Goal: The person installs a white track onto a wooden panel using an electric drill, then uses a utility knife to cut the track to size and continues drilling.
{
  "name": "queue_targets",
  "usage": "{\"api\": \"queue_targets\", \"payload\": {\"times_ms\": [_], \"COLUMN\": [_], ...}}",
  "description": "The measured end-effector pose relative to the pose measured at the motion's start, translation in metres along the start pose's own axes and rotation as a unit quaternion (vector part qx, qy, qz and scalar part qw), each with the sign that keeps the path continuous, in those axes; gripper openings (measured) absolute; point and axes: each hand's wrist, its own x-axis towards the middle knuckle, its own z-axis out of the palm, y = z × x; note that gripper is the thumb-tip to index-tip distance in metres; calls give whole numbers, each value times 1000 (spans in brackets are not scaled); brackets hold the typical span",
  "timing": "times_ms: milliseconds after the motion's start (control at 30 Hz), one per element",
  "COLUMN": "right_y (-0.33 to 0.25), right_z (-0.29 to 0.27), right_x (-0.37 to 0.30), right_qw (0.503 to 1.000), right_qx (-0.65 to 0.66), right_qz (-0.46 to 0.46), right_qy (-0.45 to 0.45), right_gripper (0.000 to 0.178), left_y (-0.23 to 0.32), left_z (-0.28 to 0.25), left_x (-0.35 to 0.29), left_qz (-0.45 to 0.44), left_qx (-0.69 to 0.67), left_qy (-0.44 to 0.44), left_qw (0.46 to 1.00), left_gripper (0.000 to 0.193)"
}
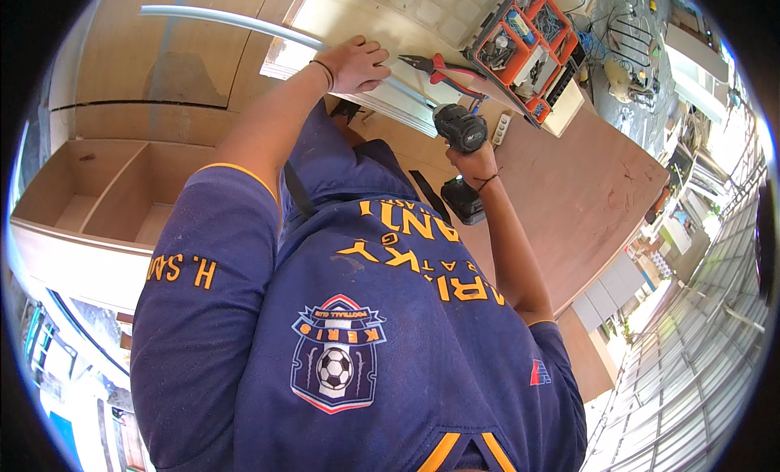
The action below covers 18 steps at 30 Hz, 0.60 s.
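Note:
My left hand [357, 64] is closed over a long, thin pale strip [231, 19], with its fingers curled. The strip runs in from the upper left and passes under that hand, toward the drill. My right hand [473, 163] grips a black cordless drill [461, 129] by its handle. Its battery hangs below the wrist, and its front end points at the strip's right part; I cannot tell whether they touch. Between the two hands, just beyond them, lie pliers with red handles [447, 72], jaws toward my left hand.
An orange and black tool organizer [497, 62] holding small parts sits beyond the pliers. Near the drill is a white power strip [503, 128]. A brown board [569, 188] spreads to the right. On the left stands an open wooden cabinet [122, 188]; cables [605, 45] litter the far floor.

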Motion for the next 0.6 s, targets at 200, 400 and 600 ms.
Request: {"api": "queue_targets", "payload": {"times_ms": [200,400,600], "right_y": [-8,-2,3], "right_z": [-12,-12,-18], "right_x": [4,10,11], "right_qw": [999,983,997], "right_qx": [-37,-154,-26], "right_qz": [-9,-101,22], "right_qy": [-35,-1,-63], "right_gripper": [34,21,15], "left_y": [2,1,13], "left_z": [-5,0,4], "left_x": [0,-4,-5], "left_qz": [7,6,-24], "left_qx": [5,18,24], "left_qy": [7,14,29], "left_qw": [1000,1000,999], "left_gripper": [13,16,18]}}
